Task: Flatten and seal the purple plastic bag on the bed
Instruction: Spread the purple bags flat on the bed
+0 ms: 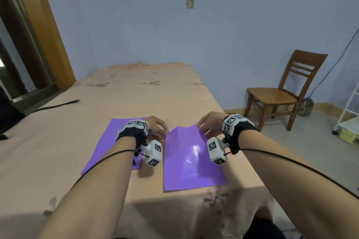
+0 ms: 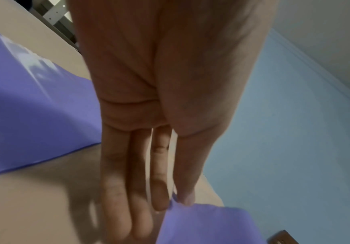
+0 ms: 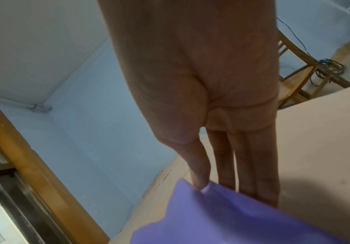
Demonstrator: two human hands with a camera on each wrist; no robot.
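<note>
A purple plastic bag [image 1: 186, 165] lies on the peach bed [image 1: 136, 93], close to its near right edge, with a glare patch in its middle. Its far edge is lifted off the sheet. My left hand [image 1: 165, 131] pinches the far left corner between thumb and forefinger, seen close in the left wrist view [image 2: 178, 203] with the other fingers straight. My right hand [image 1: 201, 124] pinches the far right corner of the bag [image 3: 232, 219] the same way [image 3: 203, 186]. The lifted edge sags and waves between the two hands.
A second purple bag [image 1: 108, 145] lies flat to the left, partly under my left wrist. A black strap [image 1: 58, 105] lies across the bed's left side. A wooden chair [image 1: 281, 93] and a white rack [image 1: 349, 118] stand on the floor to the right.
</note>
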